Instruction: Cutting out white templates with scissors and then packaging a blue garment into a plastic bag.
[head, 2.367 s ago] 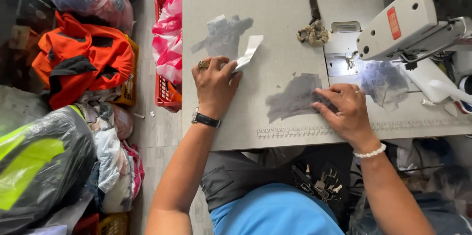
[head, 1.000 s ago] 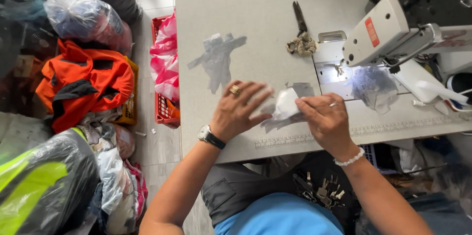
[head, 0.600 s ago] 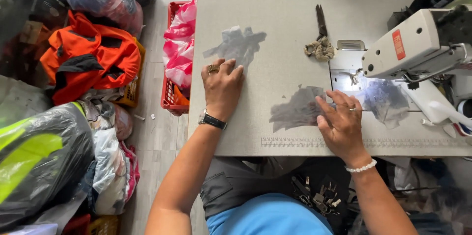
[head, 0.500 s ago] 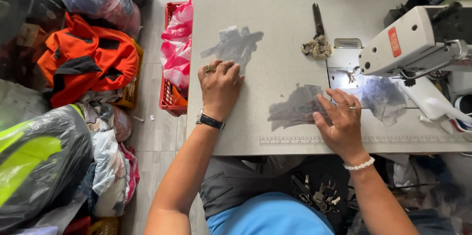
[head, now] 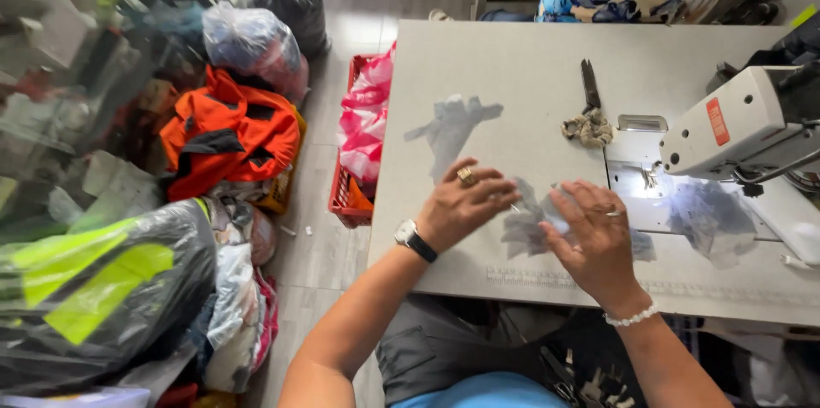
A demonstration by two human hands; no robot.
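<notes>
My left hand [head: 461, 203] and right hand [head: 594, 237] both pinch the thin grey fabric piece [head: 528, 224] on the pale grey sewing table [head: 512, 75]. Another grey fabric piece [head: 451, 124] lies just beyond my left fingers.

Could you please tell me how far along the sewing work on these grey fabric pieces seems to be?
Early. Both hands, left hand and right hand, handle one grey fabric piece at the table's front. Another pile waits further back; more fabric lies beside the sewing machine. Nothing is under the needle.
</notes>
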